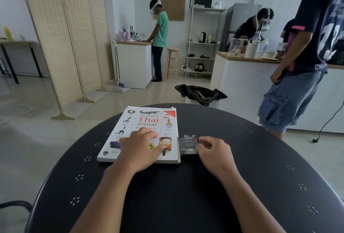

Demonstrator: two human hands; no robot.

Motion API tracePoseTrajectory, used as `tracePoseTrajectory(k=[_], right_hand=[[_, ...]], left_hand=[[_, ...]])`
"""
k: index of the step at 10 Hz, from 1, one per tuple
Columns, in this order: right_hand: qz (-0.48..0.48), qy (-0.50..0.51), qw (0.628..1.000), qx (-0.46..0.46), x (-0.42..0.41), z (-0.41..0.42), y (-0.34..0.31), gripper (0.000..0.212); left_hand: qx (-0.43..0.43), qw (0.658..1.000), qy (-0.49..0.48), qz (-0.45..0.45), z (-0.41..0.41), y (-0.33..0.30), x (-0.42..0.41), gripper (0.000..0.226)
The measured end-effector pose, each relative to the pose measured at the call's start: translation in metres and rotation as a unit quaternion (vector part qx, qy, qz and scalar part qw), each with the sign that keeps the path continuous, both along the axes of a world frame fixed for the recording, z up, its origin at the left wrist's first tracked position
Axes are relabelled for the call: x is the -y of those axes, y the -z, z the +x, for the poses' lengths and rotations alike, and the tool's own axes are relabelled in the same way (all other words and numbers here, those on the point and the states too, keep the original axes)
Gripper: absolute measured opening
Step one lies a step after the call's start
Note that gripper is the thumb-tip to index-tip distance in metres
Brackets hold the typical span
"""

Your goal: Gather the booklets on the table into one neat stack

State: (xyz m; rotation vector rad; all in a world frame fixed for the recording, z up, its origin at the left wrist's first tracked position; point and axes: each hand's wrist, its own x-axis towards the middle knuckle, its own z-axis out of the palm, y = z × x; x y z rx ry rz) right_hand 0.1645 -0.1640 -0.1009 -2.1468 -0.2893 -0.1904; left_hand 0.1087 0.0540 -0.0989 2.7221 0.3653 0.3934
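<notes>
Pinching the small dark booklet (188,144), my right hand (214,153) risks fumbling it. Left hand (141,148) presses flat on the Thai dictionary (149,121); it could skid.

Large booklet (145,132) lies on the table (242,158), small booklet (188,144) just right.

Soft daylight, fisheye-warped edges

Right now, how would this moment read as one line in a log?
stage: gathering | left hand: flat on Thai dictionary | right hand: pinching small dark booklet beside it | stack: not yet made
</notes>
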Motion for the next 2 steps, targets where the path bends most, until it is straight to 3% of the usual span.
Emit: tracePoseTrajectory(k=[1, 2], right_hand=[[-0.003, 0.029, 0.999, 0.029, 0.008, 0.006, -0.003, 0.024], [0.063, 0.081, 0.992, 0.067, 0.023, 0.007, -0.023, 0.019]], left_hand=[[0.057, 0.998, 0.000, -0.012, 0.000, -0.003, 0.006, 0.043], [0.121, 0.987, 0.101, -0.021, -0.001, -0.007, 0.033, 0.031]])
